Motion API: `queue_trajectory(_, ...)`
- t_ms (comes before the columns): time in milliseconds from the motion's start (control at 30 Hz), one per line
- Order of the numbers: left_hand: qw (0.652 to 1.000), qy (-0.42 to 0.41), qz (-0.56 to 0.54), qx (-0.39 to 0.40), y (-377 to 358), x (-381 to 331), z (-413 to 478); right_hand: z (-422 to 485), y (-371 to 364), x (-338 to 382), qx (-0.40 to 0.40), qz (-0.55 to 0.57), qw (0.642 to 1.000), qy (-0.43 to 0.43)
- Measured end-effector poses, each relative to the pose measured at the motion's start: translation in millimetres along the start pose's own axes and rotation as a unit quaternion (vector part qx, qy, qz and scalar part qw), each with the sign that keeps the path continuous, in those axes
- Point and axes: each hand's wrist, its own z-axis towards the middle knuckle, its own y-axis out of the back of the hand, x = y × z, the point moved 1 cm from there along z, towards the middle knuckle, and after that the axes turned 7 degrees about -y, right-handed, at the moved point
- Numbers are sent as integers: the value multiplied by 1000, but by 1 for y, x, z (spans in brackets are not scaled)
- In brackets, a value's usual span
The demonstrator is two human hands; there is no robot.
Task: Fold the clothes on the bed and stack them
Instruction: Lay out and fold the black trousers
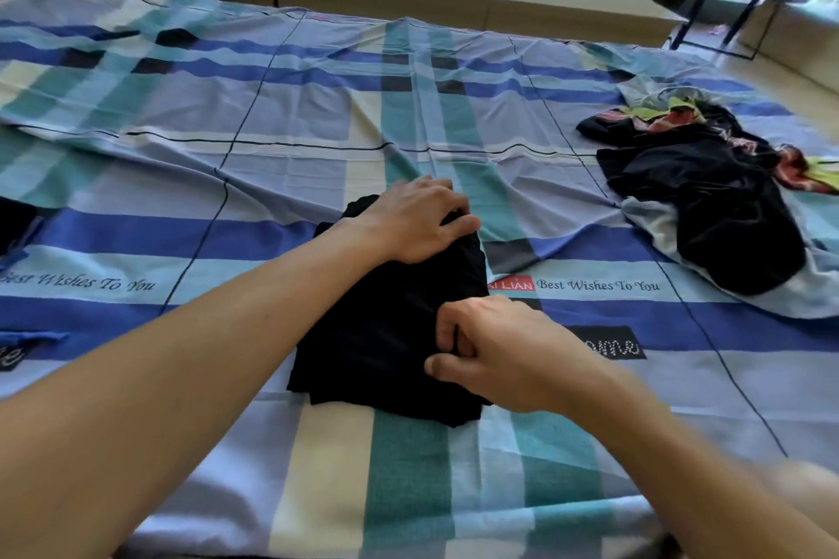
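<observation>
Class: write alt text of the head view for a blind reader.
A left hand grips the far end of a folded black garment on a plaid bedsheet; the right hand pinches its right edge. At right lie unfolded clothes.

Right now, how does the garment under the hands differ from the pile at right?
Pose: garment folded flat, pile crumpled. Contact: left hand and right hand hold garment, nothing touches pile. Colour: garment all black, pile mixes in bright prints. Both lie on the sheet.
</observation>
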Motion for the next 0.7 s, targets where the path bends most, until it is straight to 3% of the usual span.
queue_trajectory(100,996,-36,-4,86,-4,-9,22,-7,9,-15,65,-6,997,-39)
queue_trajectory(200,985,-50,29,161,-17,-10,35,-16,1,-13,99,-44,994,-22)
queue_trajectory(333,993,-6,55,104,-14,-6,46,-15,-13,-8,42,-78,995,36)
queue_trajectory(500,993,104,37,48,-14,10,42,-20,-18,-1,114,-82,980,141)
queue_trajectory(700,976,207,1,64,-19,27,38,-19,-16,1,139,-26,984,109)
